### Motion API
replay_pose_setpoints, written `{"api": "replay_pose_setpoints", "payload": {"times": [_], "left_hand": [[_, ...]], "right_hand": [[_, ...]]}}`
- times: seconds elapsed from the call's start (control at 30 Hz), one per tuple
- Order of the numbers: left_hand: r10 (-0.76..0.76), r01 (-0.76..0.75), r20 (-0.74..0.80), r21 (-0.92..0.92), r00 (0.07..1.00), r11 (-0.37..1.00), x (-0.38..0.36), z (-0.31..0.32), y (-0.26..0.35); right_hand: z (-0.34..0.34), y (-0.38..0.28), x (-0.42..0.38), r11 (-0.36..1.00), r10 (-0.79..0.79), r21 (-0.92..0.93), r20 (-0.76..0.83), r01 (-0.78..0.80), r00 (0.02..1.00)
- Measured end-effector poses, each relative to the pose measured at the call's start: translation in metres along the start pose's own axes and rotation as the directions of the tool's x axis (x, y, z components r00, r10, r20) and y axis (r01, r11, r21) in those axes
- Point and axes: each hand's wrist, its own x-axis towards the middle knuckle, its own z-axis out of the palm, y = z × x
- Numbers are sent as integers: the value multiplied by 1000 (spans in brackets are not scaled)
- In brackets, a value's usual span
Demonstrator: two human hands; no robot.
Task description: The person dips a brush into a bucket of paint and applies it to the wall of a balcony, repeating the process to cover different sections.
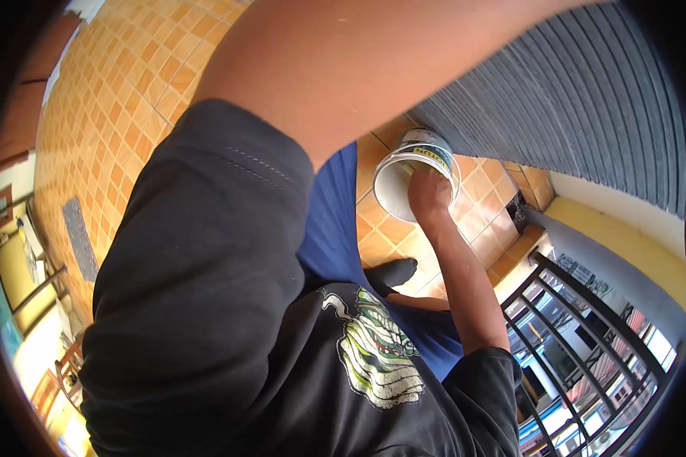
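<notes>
My right hand (pixel 430 192) reaches down into a white paint bucket (pixel 392 187) that lies tilted, its mouth toward me. The fingers look curled together inside the rim, and whatever they hold is hidden. A dark label with yellow lettering (pixel 433 156) shows on the bucket's side, and a thin handle loops around it. My left arm (pixel 343 68) is raised close to the camera and stretches across the top of the view. Its hand lies outside the picture, past the upper right.
Beside the bucket rises a dark grey ribbed wall (pixel 556 107). Orange floor tiles (pixel 141 99) spread below and to the left. A black metal railing (pixel 579 343) stands at lower right, with buildings beyond. A grey strip (pixel 80 238) lies on the tiles at left.
</notes>
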Motion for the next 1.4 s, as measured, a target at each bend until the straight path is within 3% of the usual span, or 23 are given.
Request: {"api": "replay_pose_setpoints", "payload": {"times": [0.27,0.37,0.5,0.73,0.83,0.93,1.03,1.07,1.17,1.2,1.4], "left_hand": [[-34,34,10,-10,999,999,-4,2,6],[-41,41,6,-15,999,999,-3,3,7],[-54,54,10,-25,998,998,-2,4,9],[-63,63,8,-42,998,997,-1,8,17],[-64,65,7,-40,998,997,1,7,18],[-60,60,6,-44,998,997,3,8,20],[-62,62,9,-58,998,996,1,10,25],[-61,61,12,-60,998,996,1,11,26],[-63,64,9,-63,998,996,5,11,28],[-60,60,6,-69,998,996,6,15,31],[-58,57,-3,-92,998,994,12,21,40]], "right_hand": [[20,-18,30,998,56,-1,221,-57,974],[36,-16,33,995,77,49,97,-82,992],[51,-7,40,1000,3,31,-26,-2,1000],[40,-2,28,997,-28,71,-209,43,978],[16,-4,19,977,84,189,88,-100,993],[25,-1,25,991,59,111,175,-79,983],[33,0,24,981,90,166,66,-100,994],[33,0,19,974,104,208,-42,-93,994],[4,11,-7,998,-32,65,111,25,993],[8,20,-21,997,-74,25,41,73,996],[-51,58,-129,958,35,286,-38,-23,999]]}}
